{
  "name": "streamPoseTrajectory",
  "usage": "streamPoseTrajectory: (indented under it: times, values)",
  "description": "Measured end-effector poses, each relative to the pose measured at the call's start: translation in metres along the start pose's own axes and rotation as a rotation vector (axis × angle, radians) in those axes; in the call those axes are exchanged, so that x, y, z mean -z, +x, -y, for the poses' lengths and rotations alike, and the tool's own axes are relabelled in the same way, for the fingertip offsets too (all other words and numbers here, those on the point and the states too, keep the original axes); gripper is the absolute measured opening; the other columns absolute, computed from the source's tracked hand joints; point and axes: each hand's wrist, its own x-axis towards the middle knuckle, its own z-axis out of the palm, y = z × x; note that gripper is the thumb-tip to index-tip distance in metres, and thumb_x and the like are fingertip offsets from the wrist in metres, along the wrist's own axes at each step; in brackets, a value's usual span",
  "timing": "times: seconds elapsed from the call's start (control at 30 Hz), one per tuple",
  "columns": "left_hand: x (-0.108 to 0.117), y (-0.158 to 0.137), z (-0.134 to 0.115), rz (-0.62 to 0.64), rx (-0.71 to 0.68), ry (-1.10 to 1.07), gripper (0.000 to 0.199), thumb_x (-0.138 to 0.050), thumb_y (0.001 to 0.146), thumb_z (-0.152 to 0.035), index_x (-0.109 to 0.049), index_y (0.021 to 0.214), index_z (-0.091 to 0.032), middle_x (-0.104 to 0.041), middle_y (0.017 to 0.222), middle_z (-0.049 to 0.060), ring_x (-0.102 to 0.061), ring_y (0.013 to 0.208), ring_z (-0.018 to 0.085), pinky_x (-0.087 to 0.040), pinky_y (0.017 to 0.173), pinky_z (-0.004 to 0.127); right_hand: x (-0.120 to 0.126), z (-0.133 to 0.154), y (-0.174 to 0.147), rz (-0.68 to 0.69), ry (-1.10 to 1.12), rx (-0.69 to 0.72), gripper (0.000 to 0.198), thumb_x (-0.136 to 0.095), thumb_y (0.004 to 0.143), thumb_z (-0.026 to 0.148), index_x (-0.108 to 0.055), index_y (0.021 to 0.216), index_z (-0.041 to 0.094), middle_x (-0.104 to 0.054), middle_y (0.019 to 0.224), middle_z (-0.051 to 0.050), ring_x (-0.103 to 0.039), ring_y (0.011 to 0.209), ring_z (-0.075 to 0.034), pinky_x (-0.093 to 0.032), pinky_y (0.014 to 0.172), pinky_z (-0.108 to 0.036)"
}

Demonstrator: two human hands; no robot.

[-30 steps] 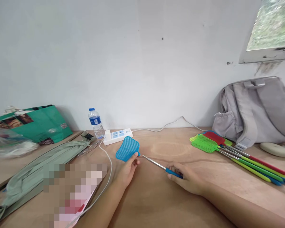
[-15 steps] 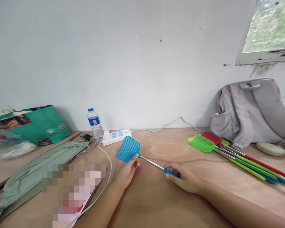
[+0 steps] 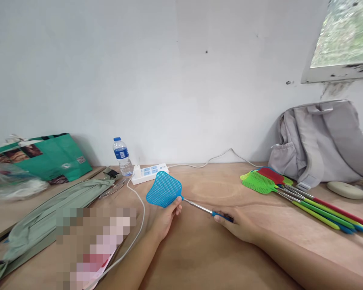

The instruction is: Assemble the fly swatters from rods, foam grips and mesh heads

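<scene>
A blue fly swatter (image 3: pixel 165 189) with a perforated head, a metal shaft and a blue handle is held between both hands, just above the table. My left hand (image 3: pixel 166 217) pinches the lower edge of the head, close to where the shaft joins, thumb on top. Around the blue handle my right hand (image 3: pixel 237 223) is closed, its thumb along the grip. To the right lies a pile of fly swatters (image 3: pixel 257 182) in green, red, yellow and blue, their handles pointing toward the lower right.
On the wooden table (image 3: pixel 218 257) stand a water bottle (image 3: pixel 122 155) and a white power strip (image 3: pixel 149 173) with its cable. Left are a green bag (image 3: pixel 60 157), a grey-green fabric strap (image 3: pixel 57 201) and a blurred patch. A grey backpack (image 3: pixel 326 141) leans at right.
The swatter's head has tilted to face me more, and both hands have shifted slightly right in view. My right thumb has moved up along the handle.
</scene>
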Motion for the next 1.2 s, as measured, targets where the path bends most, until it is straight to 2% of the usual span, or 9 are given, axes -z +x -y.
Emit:
streamPoseTrajectory:
  times: [0.2, 0.4, 0.5, 0.6, 0.7, 0.77, 0.93, 1.03, 1.2]
  values:
    - [-0.006, -0.011, -0.006, 0.07, -0.022, 0.104, 0.036, -0.072, 0.063, -0.037, -0.049, 0.044, -0.017, -0.046, 0.042, -0.005, -0.042, 0.045, 0.008, -0.036, 0.052, 0.023, 0.005, -0.001, -0.001, 0.017, 0.07, 0.08, 0.035, -0.04, 0.088, 0.044, -0.065, 0.086, 0.02, -0.063, 0.071, -0.001, -0.054, 0.066, -0.016, -0.044, 0.06, -0.025]
    - [-0.011, -0.016, -0.007, 0.121, 0.01, 0.076, 0.037, -0.071, 0.065, -0.039, -0.049, 0.044, -0.017, -0.044, 0.044, -0.004, -0.042, 0.047, 0.008, -0.038, 0.054, 0.023, 0.006, -0.002, -0.001, 0.079, 0.055, 0.062, 0.037, -0.035, 0.09, 0.043, -0.064, 0.091, 0.019, -0.065, 0.08, -0.002, -0.056, 0.071, -0.016, -0.044, 0.063, -0.025]
    - [-0.01, -0.014, -0.004, 0.15, 0.064, 0.004, 0.031, -0.074, 0.06, -0.041, -0.057, 0.054, -0.016, -0.052, 0.052, -0.003, -0.046, 0.049, 0.008, -0.041, 0.056, 0.024, 0.007, -0.005, 0.0, 0.062, 0.008, 0.052, 0.037, -0.036, 0.09, 0.043, -0.063, 0.092, 0.019, -0.066, 0.08, -0.002, -0.057, 0.07, -0.016, -0.044, 0.062, -0.025]
    - [-0.006, -0.009, -0.006, 0.192, 0.103, -0.07, 0.035, -0.075, 0.054, -0.047, -0.062, 0.066, -0.016, -0.061, 0.066, 0.003, -0.056, 0.061, 0.015, -0.046, 0.063, 0.03, 0.015, -0.014, 0.0, 0.048, -0.095, 0.061, 0.036, -0.035, 0.09, 0.042, -0.063, 0.09, 0.018, -0.066, 0.08, -0.004, -0.059, 0.072, -0.017, -0.045, 0.064, -0.027]
    - [0.004, -0.001, -0.013, 0.196, 0.093, -0.2, 0.037, -0.072, 0.056, -0.048, -0.064, 0.075, -0.018, -0.066, 0.081, 0.005, -0.061, 0.074, 0.02, -0.048, 0.068, 0.034, 0.031, -0.027, -0.006, 0.038, -0.192, 0.065, 0.036, -0.034, 0.091, 0.041, -0.061, 0.096, 0.019, -0.066, 0.091, -0.007, -0.06, 0.084, -0.02, -0.045, 0.073, -0.031]
    - [0.01, 0.003, -0.019, 0.182, 0.067, -0.252, 0.035, -0.073, 0.058, -0.041, -0.064, 0.084, -0.02, -0.067, 0.087, 0.003, -0.062, 0.082, 0.02, -0.048, 0.07, 0.032, 0.043, -0.035, -0.012, 0.041, -0.252, 0.056, 0.036, -0.033, 0.091, 0.041, -0.06, 0.102, 0.02, -0.065, 0.1, -0.008, -0.059, 0.091, -0.021, -0.045, 0.078, -0.032]
    - [0.011, -0.004, -0.024, 0.3, 0.183, -0.051, 0.059, -0.079, 0.054, -0.022, -0.058, 0.109, -0.019, -0.068, 0.094, 0.005, -0.062, 0.089, 0.023, -0.048, 0.076, 0.032, 0.061, -0.036, -0.028, 0.127, -0.441, 0.03, 0.038, -0.028, 0.092, 0.042, -0.058, 0.106, 0.023, -0.064, 0.095, -0.008, -0.06, 0.084, -0.021, -0.045, 0.073, -0.033]
    - [0.002, -0.015, -0.019, 0.35, 0.275, 0.07, 0.061, -0.082, 0.048, -0.023, -0.06, 0.105, -0.017, -0.068, 0.099, 0.009, -0.061, 0.095, 0.027, -0.048, 0.081, 0.038, 0.063, -0.03, -0.032, 0.171, -0.498, 0.024, 0.038, -0.028, 0.092, 0.043, -0.058, 0.103, 0.024, -0.064, 0.093, -0.006, -0.059, 0.083, -0.022, -0.044, 0.072, -0.033]
    - [-0.008, -0.023, -0.008, 0.181, 0.264, 0.227, 0.05, -0.083, 0.045, -0.032, -0.064, 0.088, -0.018, -0.069, 0.098, 0.008, -0.062, 0.096, 0.029, -0.047, 0.085, 0.042, 0.058, -0.024, -0.032, 0.14, -0.461, -0.044, 0.036, -0.032, 0.089, 0.048, -0.059, 0.098, 0.025, -0.066, 0.091, -0.004, -0.06, 0.081, -0.02, -0.043, 0.07, -0.03]
